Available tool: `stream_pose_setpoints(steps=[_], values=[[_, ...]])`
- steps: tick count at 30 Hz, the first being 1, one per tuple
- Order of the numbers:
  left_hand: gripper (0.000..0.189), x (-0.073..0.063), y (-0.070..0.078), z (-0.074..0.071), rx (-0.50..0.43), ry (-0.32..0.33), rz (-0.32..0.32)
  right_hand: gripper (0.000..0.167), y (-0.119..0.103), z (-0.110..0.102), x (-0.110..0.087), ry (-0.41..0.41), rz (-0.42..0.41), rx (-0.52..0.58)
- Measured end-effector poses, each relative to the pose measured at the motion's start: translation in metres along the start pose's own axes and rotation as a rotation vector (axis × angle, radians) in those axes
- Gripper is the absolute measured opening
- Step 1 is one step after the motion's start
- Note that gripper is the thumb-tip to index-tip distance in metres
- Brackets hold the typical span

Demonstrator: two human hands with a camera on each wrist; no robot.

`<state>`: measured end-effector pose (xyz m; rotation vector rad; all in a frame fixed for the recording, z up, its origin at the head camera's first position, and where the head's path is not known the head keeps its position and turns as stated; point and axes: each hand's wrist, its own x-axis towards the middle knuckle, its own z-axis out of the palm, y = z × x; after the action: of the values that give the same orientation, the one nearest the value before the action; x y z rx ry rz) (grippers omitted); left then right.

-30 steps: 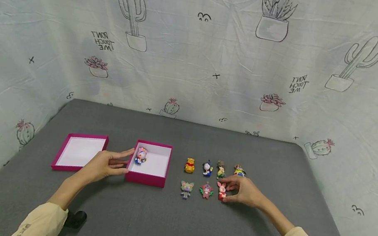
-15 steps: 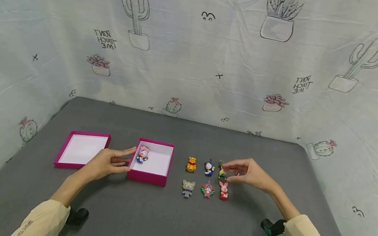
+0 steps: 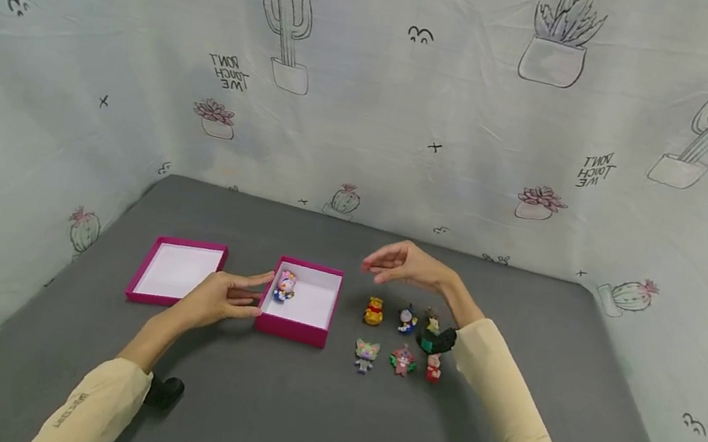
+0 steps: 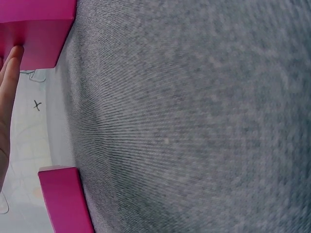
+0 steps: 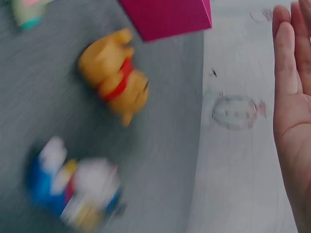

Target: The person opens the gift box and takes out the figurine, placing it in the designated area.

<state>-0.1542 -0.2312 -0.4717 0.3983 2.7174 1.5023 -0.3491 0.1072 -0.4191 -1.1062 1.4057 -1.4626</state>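
My left hand (image 3: 215, 299) has its extended fingers against the left side of a magenta box (image 3: 291, 329) with a white inside. A fingertip (image 4: 17, 52) meets the box wall (image 4: 41, 41) in the left wrist view. Inside, at the left, sits a pink-and-blue figurine (image 3: 285, 286). My right hand (image 3: 413, 265) hangs in the air behind a yellow bear figurine (image 3: 373, 311) in a red top. Its fingers are loosely bent, and nothing shows between them. Below it in the right wrist view lie the bear (image 5: 119, 77) and a blurred blue-and-white figurine (image 5: 73, 184).
The magenta-rimmed lid (image 3: 179, 273) lies inside up, left of the box. A blue-and-white figurine (image 3: 407, 319), a grey cat-like one (image 3: 365, 356), a pink-and-green one (image 3: 403, 359) and a red-and-pink rabbit (image 3: 433, 368) lie right of it. Printed cloth (image 3: 375, 98) rises behind the grey table.
My right hand has left the rabbit figurine, lifted, and swung left past the rear row. My left hand keeps its place at the box. The head view has turned slightly right-to-left across the scene.
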Motion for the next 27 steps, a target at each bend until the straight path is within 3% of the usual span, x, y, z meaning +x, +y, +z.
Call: stream_pose_setpoints(steps=[6, 11, 23, 27], values=[[0.066, 0.002, 0.003, 0.001, -0.015, -0.008, -0.023, 0.027, 0.0, 0.017, 0.057, -0.037, 0.052, -0.11], [0.067, 0.001, 0.005, 0.001, -0.029, -0.004, -0.032, 0.028, 0.006, 0.036, 0.09, -0.109, 0.071, -0.188], [0.067, 0.001, 0.005, 0.0, -0.016, -0.009, -0.015, 0.026, 0.016, 0.06, 0.118, -0.25, 0.108, -0.277], [0.067, 0.0, 0.004, 0.001, -0.026, -0.013, -0.003, 0.027, 0.015, 0.068, 0.127, -0.307, 0.156, -0.274]])
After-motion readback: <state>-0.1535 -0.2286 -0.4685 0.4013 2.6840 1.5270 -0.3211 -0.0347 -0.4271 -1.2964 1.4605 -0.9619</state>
